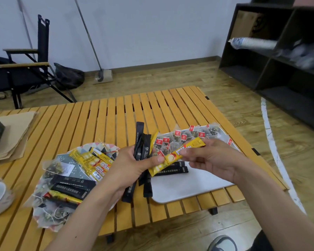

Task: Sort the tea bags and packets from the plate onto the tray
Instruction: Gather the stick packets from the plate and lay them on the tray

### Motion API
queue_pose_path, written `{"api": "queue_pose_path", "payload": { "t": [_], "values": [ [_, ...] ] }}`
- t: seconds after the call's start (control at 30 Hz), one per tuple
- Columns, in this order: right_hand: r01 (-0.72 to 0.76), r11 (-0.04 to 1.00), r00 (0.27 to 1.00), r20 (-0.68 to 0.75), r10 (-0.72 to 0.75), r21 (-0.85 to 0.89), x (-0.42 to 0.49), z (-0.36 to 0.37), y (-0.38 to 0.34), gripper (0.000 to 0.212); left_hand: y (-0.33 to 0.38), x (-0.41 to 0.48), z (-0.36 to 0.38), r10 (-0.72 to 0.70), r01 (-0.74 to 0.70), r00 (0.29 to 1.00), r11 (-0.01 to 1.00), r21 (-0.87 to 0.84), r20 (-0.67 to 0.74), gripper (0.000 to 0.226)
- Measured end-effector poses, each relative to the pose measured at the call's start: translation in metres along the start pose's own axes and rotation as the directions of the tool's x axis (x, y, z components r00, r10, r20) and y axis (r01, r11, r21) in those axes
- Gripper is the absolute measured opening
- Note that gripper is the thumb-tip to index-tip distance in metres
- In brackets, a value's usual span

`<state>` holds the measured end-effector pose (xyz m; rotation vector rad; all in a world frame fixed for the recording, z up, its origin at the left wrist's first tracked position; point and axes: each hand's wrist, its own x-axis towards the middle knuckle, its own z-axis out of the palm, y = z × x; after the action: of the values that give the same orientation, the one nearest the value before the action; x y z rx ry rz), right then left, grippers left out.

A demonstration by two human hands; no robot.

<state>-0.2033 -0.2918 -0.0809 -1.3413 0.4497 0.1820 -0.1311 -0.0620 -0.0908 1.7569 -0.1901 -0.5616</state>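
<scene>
Plate [43, 180], left on table, still loaded with packets and tea bags. Left hand [132, 165] clamps a bunch of black sticks [143, 147]; right hand [212, 158] pinches a yellow packet [178, 156] over the tray [185, 187]. Mid-sort; next, probably lay yellow on tray apart from the tea-bag row [188, 136].

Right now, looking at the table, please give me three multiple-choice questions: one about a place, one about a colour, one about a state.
1. Where do the tea bags with red tags lie?
A. on the floor
B. along the far edge of the white tray
C. in the cup

2. What colour is the packet pinched by the right hand?
A. yellow
B. green
C. blue

3. What is the left hand doing?
A. resting empty
B. gripping several black sticks
C. lifting the plate

Answers: 1 B, red tags line the tray's far side. 2 A, its wrapper is yellow. 3 B, the sticks fan out of the fist.
</scene>
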Motion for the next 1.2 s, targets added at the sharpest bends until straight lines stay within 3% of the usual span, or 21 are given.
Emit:
{"api": "queue_pose_path", "payload": {
  "t": [0.07, 0.23, 0.57, 0.7, 0.77, 0.8, 0.87, 0.93, 0.97, 1.1, 1.2],
  "values": [
    [0.000, 1.000, 1.000, -0.009, 0.000, -0.023, 0.000, 0.004, 0.002, 0.019, -0.002, 0.000, 0.002, 0.010, -0.010, 1.000, 1.000, 0.021, -0.006, 0.040],
    [-0.009, 0.999, 1.000, 0.002, 0.009, -0.040, -0.004, 0.001, -0.003, 0.036, -0.001, 0.003, -0.003, 0.022, -0.022, 1.000, 0.999, 0.033, -0.020, 0.046],
    [-0.017, 0.998, 1.000, 0.013, 0.018, -0.054, -0.005, 0.002, -0.005, 0.046, 0.001, 0.001, -0.002, 0.023, -0.023, 1.000, 0.999, 0.024, -0.005, 0.040],
    [0.005, 0.996, 1.000, 0.012, -0.006, 0.094, -0.002, 0.001, -0.006, 0.027, 0.001, 0.000, -0.001, 0.040, -0.040, 0.999, 0.999, 0.013, 0.001, 0.030],
    [0.076, 0.968, 0.997, -0.019, -0.074, 0.240, -0.003, 0.000, -0.010, 0.021, 0.001, 0.000, -0.001, 0.062, -0.062, 0.998, 0.997, -0.040, -0.001, 0.025],
    [0.133, 0.965, 0.991, -0.037, -0.127, 0.226, -0.003, -0.001, -0.011, 0.023, 0.002, 0.000, -0.002, 0.066, -0.067, 0.998, 0.996, -0.060, -0.018, 0.024],
    [0.235, 0.969, 0.969, -0.063, -0.240, -0.081, -0.004, -0.004, -0.009, 0.036, 0.003, 0.000, -0.004, 0.055, -0.060, 0.996, 0.996, -0.072, -0.065, 0.023],
    [0.238, 0.857, 0.959, -0.026, -0.281, -0.457, -0.003, -0.001, -0.002, 0.043, 0.004, 0.002, -0.006, 0.034, -0.043, 0.995, 0.994, -0.098, -0.099, 0.023],
    [0.230, 0.792, 0.964, 0.024, -0.263, -0.566, -0.001, 0.002, 0.002, 0.039, 0.004, 0.004, -0.007, 0.023, -0.036, 0.994, 0.993, -0.113, -0.111, 0.022],
    [0.256, 0.581, 0.966, 0.227, -0.123, -0.773, 0.012, 0.014, 0.021, 0.017, 0.003, 0.006, -0.006, -0.016, -0.007, 0.992, 0.984, -0.180, -0.128, 0.020],
    [0.247, 0.470, 0.965, 0.258, -0.042, -0.848, 0.018, 0.022, 0.028, 0.009, 0.003, 0.005, -0.004, -0.046, 0.019, 0.992, 0.975, -0.220, -0.115, 0.015]
  ]
}}
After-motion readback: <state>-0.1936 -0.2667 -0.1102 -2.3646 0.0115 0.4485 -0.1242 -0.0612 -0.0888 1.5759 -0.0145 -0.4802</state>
